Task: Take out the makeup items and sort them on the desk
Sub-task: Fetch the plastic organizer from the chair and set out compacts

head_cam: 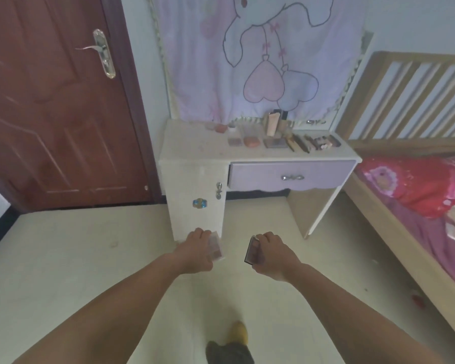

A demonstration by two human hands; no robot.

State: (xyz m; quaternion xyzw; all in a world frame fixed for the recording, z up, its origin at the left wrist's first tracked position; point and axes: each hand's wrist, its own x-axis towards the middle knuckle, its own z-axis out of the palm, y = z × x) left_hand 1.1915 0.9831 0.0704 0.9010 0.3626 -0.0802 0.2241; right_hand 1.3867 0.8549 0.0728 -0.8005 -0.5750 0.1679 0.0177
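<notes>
I stand a few steps back from a white desk (192, 143) with a lilac drawer (290, 176). My left hand (197, 248) grips a clear-cased eyeshadow palette (216, 248) with pinkish pans. In my right hand (272, 252) is a dark-cased palette (252, 250), held on edge. Both hands hover over the floor in front of the desk. On the desk's right half lie several makeup items: flat palettes (272, 142), a pink compact (251, 141), upright tubes (272, 124) and a row of sticks and pencils (310, 143).
A dark red door (58, 101) stands at the left. A wooden bed (415, 88) with pink and red bedding (428, 185) runs along the right. A cartoon cloth (260, 53) hangs behind the desk. Pale floor (90, 245) lies between me and the desk; my foot (238, 333) shows below.
</notes>
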